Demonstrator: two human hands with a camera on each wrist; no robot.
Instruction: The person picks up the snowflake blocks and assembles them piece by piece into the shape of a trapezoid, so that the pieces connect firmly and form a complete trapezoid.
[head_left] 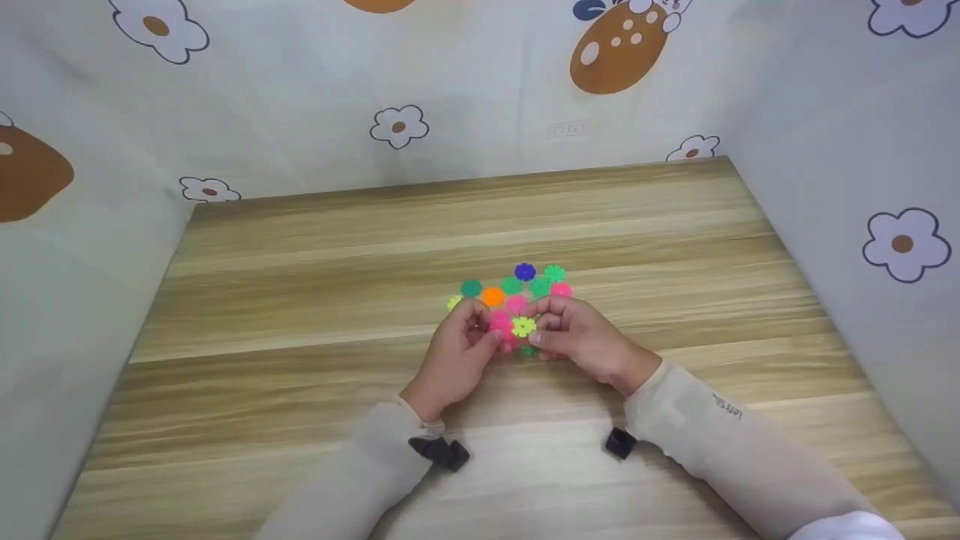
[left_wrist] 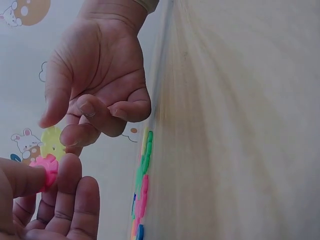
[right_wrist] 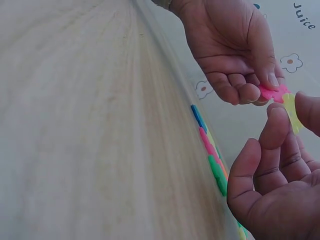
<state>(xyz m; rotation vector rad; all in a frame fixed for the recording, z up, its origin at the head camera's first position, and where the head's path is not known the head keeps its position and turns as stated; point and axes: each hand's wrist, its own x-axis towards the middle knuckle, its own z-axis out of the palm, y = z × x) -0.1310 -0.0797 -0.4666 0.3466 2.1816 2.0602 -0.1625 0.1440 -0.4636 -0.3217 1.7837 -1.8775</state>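
My left hand (head_left: 456, 358) pinches a pink notched plastic disc (left_wrist: 46, 171), a flower-shaped interlocking piece, between thumb and fingers. Opposite it, my right hand (head_left: 592, 341) holds a yellow disc (right_wrist: 292, 111) of the same kind by its edge, with thumb and fingertips. Edge to edge, the two pieces meet at an angle in both wrist views; how deep their notches sit in each other I cannot tell. In the head view, the yellow disc (head_left: 523, 327) faces up beside the pink one, whose left part is covered by fingers.
Just beyond the hands lie several loose discs on the wooden table (head_left: 315, 300), among them a dark blue disc (head_left: 525, 271), an orange disc (head_left: 492, 297) and a teal disc (head_left: 471, 288). Patterned walls (head_left: 480, 82) stand behind the table and along both sides.
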